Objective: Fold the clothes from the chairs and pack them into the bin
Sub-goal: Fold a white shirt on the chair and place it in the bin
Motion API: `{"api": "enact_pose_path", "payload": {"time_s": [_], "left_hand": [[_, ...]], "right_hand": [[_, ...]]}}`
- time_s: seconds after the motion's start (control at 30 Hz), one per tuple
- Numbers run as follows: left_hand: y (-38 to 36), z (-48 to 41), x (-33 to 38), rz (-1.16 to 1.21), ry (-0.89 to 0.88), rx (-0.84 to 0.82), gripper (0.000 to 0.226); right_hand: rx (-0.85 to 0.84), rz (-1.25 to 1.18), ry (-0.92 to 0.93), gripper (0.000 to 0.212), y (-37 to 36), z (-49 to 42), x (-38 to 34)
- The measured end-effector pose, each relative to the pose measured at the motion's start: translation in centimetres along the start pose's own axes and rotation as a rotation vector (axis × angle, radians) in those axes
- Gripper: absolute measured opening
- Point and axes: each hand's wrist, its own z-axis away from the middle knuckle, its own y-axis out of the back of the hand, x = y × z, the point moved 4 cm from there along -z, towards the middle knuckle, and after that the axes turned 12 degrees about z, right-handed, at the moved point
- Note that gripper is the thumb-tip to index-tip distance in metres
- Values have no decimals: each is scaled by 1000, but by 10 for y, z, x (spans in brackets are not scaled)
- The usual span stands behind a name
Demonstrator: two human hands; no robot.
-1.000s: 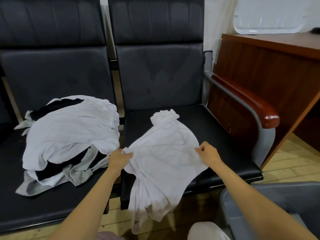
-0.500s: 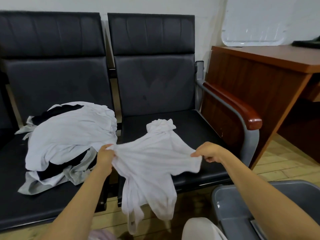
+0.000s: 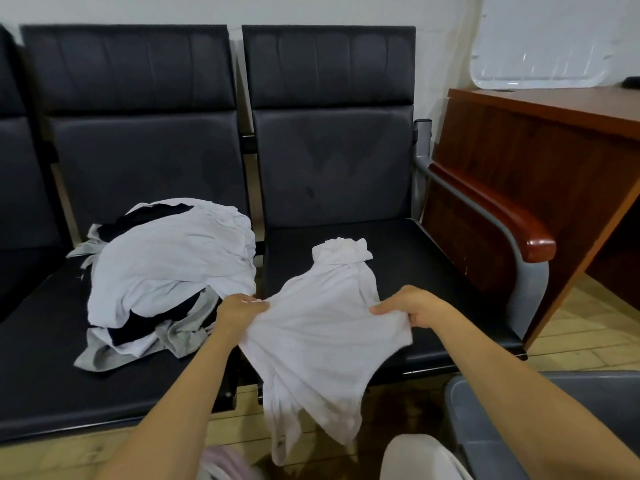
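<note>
A white garment (image 3: 318, 337) is stretched between my hands above the front edge of the right black chair (image 3: 398, 258). My left hand (image 3: 239, 311) pinches its left edge and my right hand (image 3: 412, 306) grips its right edge. The far end lies bunched on the seat, and the lower part hangs toward the floor. A pile of white, grey and black clothes (image 3: 162, 275) is heaped on the left chair (image 3: 52, 368). The grey bin (image 3: 491, 420) stands at the lower right, partly behind my right arm.
A wooden armrest (image 3: 498, 216) on a grey metal frame bounds the right chair. A brown wooden desk (image 3: 554, 140) stands beyond it with a white tray (image 3: 540, 57) leaning on the wall. Wooden floor lies below.
Both hands lifted the white garment's edges off the seat and pulled it taut between them. The view rose slightly.
</note>
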Motion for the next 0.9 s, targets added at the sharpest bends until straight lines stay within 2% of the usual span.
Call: {"api": "enact_pose_path", "payload": {"time_s": [0.03, 0.07, 0.13, 0.17, 0.23, 0.33, 0.37, 0.43, 0.5, 0.53, 0.63, 0.67, 0.7, 0.77, 0.8, 0.83, 0.9], "left_hand": [[2, -1, -2, -124, -67, 11, 16], [2, -2, -2, -243, -125, 13, 22], [2, -6, -2, -378, -186, 22, 23], [1, -6, -1, -395, -190, 30, 19], [-1, -10, 0, -328, -174, 50, 17], [-1, -16, 0, 10, -39, 48, 21], [-1, -17, -2, 100, -9, 52, 19], [1, -15, -1, 97, -28, 80, 12], [0, -11, 0, -20, -98, 34, 24], [-2, -8, 1, -93, -117, -4, 27], [-4, -2, 4, -281, -73, -68, 13], [-4, 0, 5, -312, -42, -87, 24], [-5, 2, 6, -347, -18, -118, 30], [-9, 9, 11, -401, -41, -161, 27], [-11, 14, 16, -392, -68, -150, 24], [-12, 18, 24, -346, -112, -122, 22], [-12, 26, 39, -106, -118, -102, 17]], "right_hand": [[12, 93, -39, 98, 0, -3, 3], [35, 147, -75, 80, 1, -3, 5], [39, 111, -105, 49, 6, -3, 6], [28, 41, -83, 41, 8, -3, 5], [6, -184, 22, 38, 13, -3, 1], [25, -535, 141, 31, 23, -5, -3], [41, -576, 161, 28, 25, -5, -3], [64, -511, 168, 20, 28, -3, -1], [17, -409, 113, 24, 28, 1, 6], [-24, -364, 75, 35, 28, 3, 10], [-80, -248, -11, 75, 29, 16, 17], [-67, -231, -25, 80, 31, 20, 18], [-39, -215, -34, 75, 33, 23, 18], [4, -158, -64, 45, 37, 33, 15], [12, -97, -88, 38, 39, 39, 13], [15, -7, -101, 39, 41, 44, 11], [60, 92, -78, 45, 46, 56, 1]]}}
